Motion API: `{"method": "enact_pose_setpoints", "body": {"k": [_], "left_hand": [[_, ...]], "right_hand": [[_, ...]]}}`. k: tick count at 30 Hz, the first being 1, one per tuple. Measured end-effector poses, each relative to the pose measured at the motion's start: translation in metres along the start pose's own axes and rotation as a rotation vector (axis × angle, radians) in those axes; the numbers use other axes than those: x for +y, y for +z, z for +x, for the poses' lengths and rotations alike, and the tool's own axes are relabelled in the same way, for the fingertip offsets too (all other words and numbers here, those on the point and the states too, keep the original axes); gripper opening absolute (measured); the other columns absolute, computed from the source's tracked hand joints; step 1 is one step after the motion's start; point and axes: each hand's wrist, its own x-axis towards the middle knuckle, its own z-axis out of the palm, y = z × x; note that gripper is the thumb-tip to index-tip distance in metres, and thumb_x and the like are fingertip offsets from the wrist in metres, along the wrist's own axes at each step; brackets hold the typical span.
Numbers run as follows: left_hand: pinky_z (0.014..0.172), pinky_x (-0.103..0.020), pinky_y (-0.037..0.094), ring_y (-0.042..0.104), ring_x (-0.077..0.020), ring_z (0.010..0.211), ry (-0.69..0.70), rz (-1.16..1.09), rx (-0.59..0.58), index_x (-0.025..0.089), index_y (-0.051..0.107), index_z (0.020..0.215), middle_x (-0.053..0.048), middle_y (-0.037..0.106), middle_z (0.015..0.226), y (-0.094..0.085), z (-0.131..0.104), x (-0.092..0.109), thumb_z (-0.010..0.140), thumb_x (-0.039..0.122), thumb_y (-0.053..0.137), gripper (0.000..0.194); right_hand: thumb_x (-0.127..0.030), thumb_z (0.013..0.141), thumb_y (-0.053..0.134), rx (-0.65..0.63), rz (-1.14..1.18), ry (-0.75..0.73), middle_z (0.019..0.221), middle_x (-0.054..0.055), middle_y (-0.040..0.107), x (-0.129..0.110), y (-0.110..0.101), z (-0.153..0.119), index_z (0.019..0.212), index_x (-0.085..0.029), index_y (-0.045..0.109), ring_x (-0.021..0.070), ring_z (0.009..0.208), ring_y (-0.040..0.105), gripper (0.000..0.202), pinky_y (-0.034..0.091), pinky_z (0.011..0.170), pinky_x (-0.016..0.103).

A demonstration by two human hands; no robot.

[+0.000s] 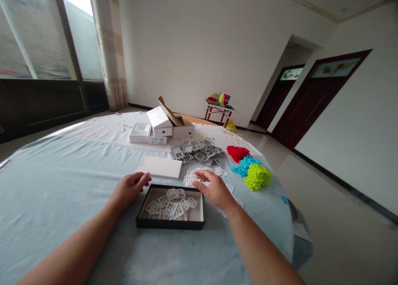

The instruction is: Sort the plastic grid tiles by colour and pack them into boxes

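My left hand rests on the tablecloth by the left corner of a shallow black-rimmed box. Its fingers are loosely curled together, and no object shows in them. White window-shaped plastic pieces lie in a loose pile inside the box. Over the box's right far corner is my right hand, thumb and fingers apart, with nothing seen between them. More white window pieces are scattered on the cloth just beyond and beside this hand, some hidden behind it.
A flat white lid lies beyond the box. Grey interlocking pieces are heaped behind it. Red, blue and lime green piles sit at the right, near the table's edge. White boxes stand at the back.
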Motion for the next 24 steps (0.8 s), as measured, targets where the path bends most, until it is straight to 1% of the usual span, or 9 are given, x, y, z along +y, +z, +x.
{"method": "enact_pose_setpoints", "body": {"k": [2,4,6,9,11,13,16,19,24], "left_hand": [[0.053,-0.024,0.043,0.056,-0.0147,0.051,0.001,-0.003,0.001,0.018,0.063,0.073,-0.001,0.064,0.062,0.000,0.000,-0.001,0.074,0.058,0.041,0.046],[0.054,-0.024,0.044,0.056,-0.0148,0.051,0.004,0.001,0.005,0.018,0.063,0.072,-0.001,0.064,0.062,0.000,0.000,0.000,0.073,0.058,0.041,0.046],[0.054,-0.025,0.044,0.056,-0.0149,0.051,0.003,0.010,0.013,0.018,0.063,0.072,-0.001,0.065,0.061,-0.001,0.000,0.001,0.073,0.059,0.041,0.046],[0.052,-0.024,0.043,0.056,-0.0147,0.050,-0.007,0.020,0.025,0.019,0.064,0.070,0.000,0.064,0.058,-0.001,-0.001,0.004,0.072,0.059,0.041,0.046],[0.051,-0.023,0.043,0.056,-0.0142,0.049,-0.015,0.022,0.030,0.019,0.064,0.069,0.000,0.063,0.056,-0.001,-0.001,0.004,0.072,0.058,0.042,0.045],[0.051,-0.022,0.043,0.056,-0.0140,0.049,-0.014,0.018,0.028,0.019,0.064,0.069,0.000,0.064,0.057,0.000,0.000,0.003,0.072,0.058,0.042,0.045],[0.051,-0.023,0.043,0.056,-0.0144,0.050,-0.017,0.022,0.024,0.019,0.065,0.070,0.000,0.064,0.059,0.001,0.001,0.000,0.071,0.058,0.043,0.045],[0.052,-0.023,0.043,0.057,-0.0147,0.050,-0.027,0.030,0.028,0.019,0.065,0.070,0.000,0.064,0.057,0.000,0.001,0.001,0.071,0.058,0.042,0.045],[0.050,-0.023,0.042,0.055,-0.0144,0.047,-0.035,0.035,0.040,0.018,0.064,0.069,0.001,0.060,0.051,-0.002,-0.001,0.006,0.071,0.058,0.042,0.045]], "right_hand": [[-0.042,0.079,0.055,0.045,-0.133,-0.005,0.108,0.009,0.062,0.013,-0.015,-0.007,0.109,-0.019,0.059,0.0196,0.100,0.057,0.038,0.043,0.091,0.037],[-0.046,0.079,0.055,0.043,-0.277,0.027,0.116,0.011,0.058,0.029,-0.029,-0.020,0.113,-0.019,0.057,0.0219,0.110,0.051,0.044,0.037,0.097,0.040],[-0.053,0.074,0.056,-0.017,-0.420,0.114,0.128,0.013,0.049,0.046,-0.041,-0.038,0.122,-0.019,0.051,0.0253,0.121,0.041,0.058,0.031,0.102,0.043],[-0.063,0.068,0.056,-0.170,-0.605,0.301,0.141,0.014,0.031,0.066,-0.054,-0.065,0.134,-0.018,0.036,0.0301,0.131,0.024,0.083,0.021,0.105,0.046],[-0.068,0.068,0.051,-0.250,-0.679,0.376,0.145,0.014,0.022,0.074,-0.058,-0.078,0.139,-0.017,0.027,0.0303,0.134,0.016,0.091,0.016,0.107,0.046],[-0.070,0.071,0.044,-0.291,-0.712,0.396,0.147,0.014,0.017,0.077,-0.059,-0.083,0.141,-0.015,0.021,0.0292,0.135,0.011,0.092,0.013,0.108,0.045],[-0.070,0.075,0.035,-0.298,-0.710,0.389,0.147,0.015,0.014,0.079,-0.056,-0.079,0.141,-0.011,0.018,0.0277,0.135,0.010,0.090,0.012,0.108,0.044],[-0.069,0.078,0.032,-0.261,-0.691,0.374,0.146,0.019,0.015,0.085,-0.049,-0.068,0.140,-0.006,0.019,0.0274,0.135,0.011,0.089,0.013,0.109,0.042],[-0.063,0.080,0.037,-0.116,-0.660,0.295,0.143,0.022,0.022,0.100,-0.034,-0.043,0.138,-0.005,0.023,0.0286,0.134,0.018,0.083,0.019,0.107,0.044]]}}
